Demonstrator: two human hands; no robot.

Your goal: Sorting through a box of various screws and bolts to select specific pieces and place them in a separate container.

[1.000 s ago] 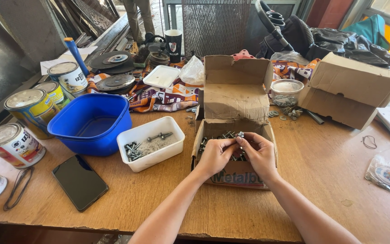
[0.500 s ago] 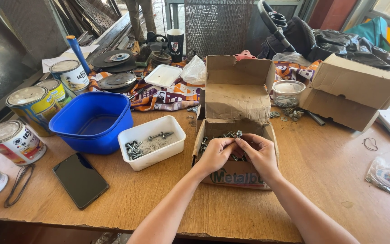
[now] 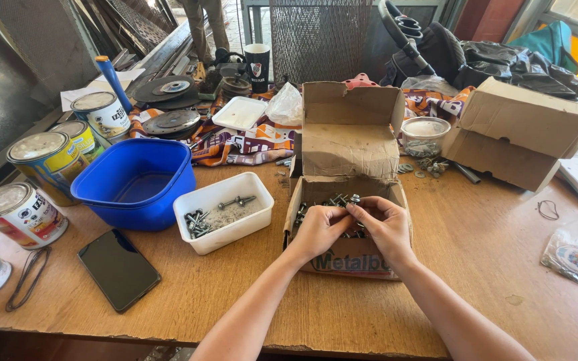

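Progress: we have a few screws lying in the white tub (image 3: 224, 210), while the cardboard box (image 3: 347, 230) near the table's (image 3: 476, 267) front edge holds many more.
Left hand (image 3: 317, 230): fingers pinched together over the box (on a screw, we think).
Right hand (image 3: 386, 227): fingertips closed on a small silvery screw (image 3: 355, 199), washer under its head.

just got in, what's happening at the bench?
A person has both hands over an open cardboard box of screws on the wooden table. The left hand and right hand meet above the box, fingertips pinching a small screw between them. Left of the box sits a white plastic tub with a few screws in it, then a blue basin, a dark phone and several paint cans.
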